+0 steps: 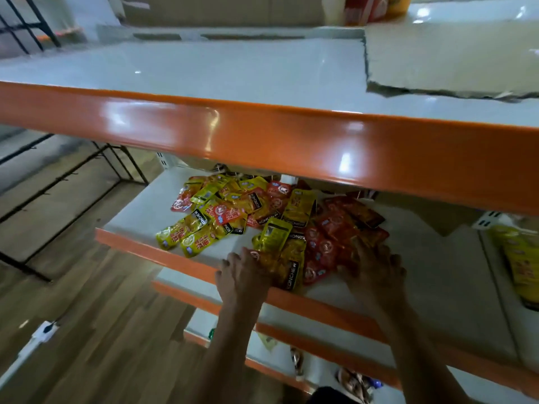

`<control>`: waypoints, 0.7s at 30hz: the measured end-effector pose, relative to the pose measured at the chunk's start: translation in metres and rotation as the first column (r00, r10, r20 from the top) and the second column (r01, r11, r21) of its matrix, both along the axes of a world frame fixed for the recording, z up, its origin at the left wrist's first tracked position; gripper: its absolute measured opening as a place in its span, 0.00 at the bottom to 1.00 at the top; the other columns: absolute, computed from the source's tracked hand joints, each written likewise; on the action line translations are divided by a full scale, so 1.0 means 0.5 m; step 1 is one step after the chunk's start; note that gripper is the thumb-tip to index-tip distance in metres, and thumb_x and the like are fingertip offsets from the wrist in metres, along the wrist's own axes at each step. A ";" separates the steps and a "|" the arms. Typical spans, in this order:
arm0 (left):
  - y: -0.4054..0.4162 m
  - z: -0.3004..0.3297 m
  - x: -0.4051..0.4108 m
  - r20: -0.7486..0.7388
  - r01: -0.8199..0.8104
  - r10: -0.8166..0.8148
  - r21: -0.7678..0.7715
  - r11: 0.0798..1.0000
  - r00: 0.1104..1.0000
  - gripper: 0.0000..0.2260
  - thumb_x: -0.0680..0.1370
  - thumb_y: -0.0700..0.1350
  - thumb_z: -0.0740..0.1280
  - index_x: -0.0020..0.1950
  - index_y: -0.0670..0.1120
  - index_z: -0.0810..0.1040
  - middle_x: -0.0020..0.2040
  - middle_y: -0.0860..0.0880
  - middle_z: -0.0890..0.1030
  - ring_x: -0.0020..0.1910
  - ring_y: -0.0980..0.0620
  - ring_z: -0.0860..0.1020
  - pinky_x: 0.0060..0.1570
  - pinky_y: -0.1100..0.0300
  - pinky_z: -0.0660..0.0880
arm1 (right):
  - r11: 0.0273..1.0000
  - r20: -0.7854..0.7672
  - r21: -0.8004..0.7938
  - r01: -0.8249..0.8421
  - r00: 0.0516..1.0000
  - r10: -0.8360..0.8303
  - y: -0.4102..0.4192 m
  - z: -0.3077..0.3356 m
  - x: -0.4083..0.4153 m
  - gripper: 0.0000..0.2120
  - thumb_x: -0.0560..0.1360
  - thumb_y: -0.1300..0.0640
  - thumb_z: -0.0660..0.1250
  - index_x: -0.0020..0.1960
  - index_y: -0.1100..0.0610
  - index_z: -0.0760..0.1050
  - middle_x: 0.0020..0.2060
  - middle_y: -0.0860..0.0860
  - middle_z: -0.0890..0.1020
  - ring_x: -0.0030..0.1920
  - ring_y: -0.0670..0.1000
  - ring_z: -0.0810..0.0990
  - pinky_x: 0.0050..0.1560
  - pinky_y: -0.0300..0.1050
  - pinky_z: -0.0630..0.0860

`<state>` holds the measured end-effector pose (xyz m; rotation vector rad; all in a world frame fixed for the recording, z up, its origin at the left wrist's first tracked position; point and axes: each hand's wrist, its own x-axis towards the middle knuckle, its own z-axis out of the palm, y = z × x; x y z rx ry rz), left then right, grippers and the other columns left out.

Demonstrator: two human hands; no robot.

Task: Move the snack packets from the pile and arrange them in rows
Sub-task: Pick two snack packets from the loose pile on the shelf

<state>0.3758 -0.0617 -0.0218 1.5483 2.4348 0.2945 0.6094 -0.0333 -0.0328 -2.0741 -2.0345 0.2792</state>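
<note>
A loose pile of yellow and red snack packets [233, 208] lies on the white middle shelf [140, 217], partly hidden under the orange-edged shelf above. Near the front edge, several yellow packets [287, 258] and red packets [320, 249] lie side by side. My left hand [243, 275] rests with fingers spread on the near yellow packets at the shelf edge. My right hand [376, 269] lies flat with fingers spread on the red packets. Neither hand plainly grips a packet.
The upper shelf [204, 71] with its orange front lip [262, 141] overhangs the pile; a torn cardboard sheet [452, 59] lies on it. Yellow packets [522, 258] sit on the neighbouring shelf at right. Lower shelves [280, 345] hold a few items. Wooden floor [87, 330] lies to the left.
</note>
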 end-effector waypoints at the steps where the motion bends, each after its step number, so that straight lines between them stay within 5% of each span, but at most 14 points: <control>1: 0.008 0.004 -0.006 -0.010 0.005 -0.006 -0.034 0.999 1.000 0.21 0.77 0.57 0.65 0.63 0.46 0.71 0.60 0.43 0.76 0.62 0.41 0.73 0.58 0.50 0.69 | 1.000 -0.001 0.001 0.004 1.000 -0.004 0.003 -0.003 0.000 0.32 0.68 0.41 0.73 0.67 0.56 0.76 0.58 0.68 0.76 0.52 0.71 0.76 0.47 0.65 0.75; 9: 0.046 0.005 -0.035 0.048 -0.022 0.030 -0.161 0.987 0.998 0.24 0.75 0.51 0.70 0.65 0.41 0.66 0.61 0.38 0.71 0.64 0.36 0.68 0.61 0.45 0.67 | 0.984 0.011 0.078 -0.160 0.987 0.160 0.017 -0.004 -0.029 0.35 0.64 0.51 0.78 0.69 0.55 0.73 0.65 0.60 0.75 0.62 0.68 0.74 0.55 0.66 0.73; 14: 0.047 0.019 -0.035 0.144 0.046 -0.038 -0.049 0.998 0.989 0.31 0.71 0.54 0.76 0.65 0.41 0.67 0.59 0.40 0.69 0.61 0.39 0.67 0.55 0.51 0.65 | 0.978 0.026 -0.022 -0.208 0.978 0.208 0.026 0.008 -0.019 0.36 0.69 0.40 0.72 0.74 0.49 0.67 0.71 0.56 0.66 0.71 0.64 0.65 0.65 0.63 0.67; 17: 0.053 0.029 -0.033 0.367 0.017 -0.025 0.024 1.000 0.930 0.29 0.68 0.51 0.80 0.60 0.41 0.70 0.52 0.43 0.77 0.51 0.42 0.77 0.46 0.49 0.75 | 0.965 0.012 -0.107 -0.238 0.971 0.240 0.025 0.022 -0.018 0.41 0.68 0.41 0.73 0.76 0.46 0.61 0.75 0.53 0.58 0.73 0.61 0.58 0.68 0.59 0.67; 21: 0.062 0.042 -0.033 0.552 -0.038 -0.004 0.064 0.997 0.834 0.25 0.66 0.40 0.80 0.57 0.43 0.73 0.48 0.45 0.80 0.45 0.45 0.79 0.39 0.54 0.77 | 0.964 -0.058 -0.029 -0.263 0.964 0.261 0.022 0.007 -0.005 0.33 0.67 0.45 0.72 0.70 0.48 0.71 0.74 0.54 0.62 0.72 0.62 0.64 0.61 0.59 0.75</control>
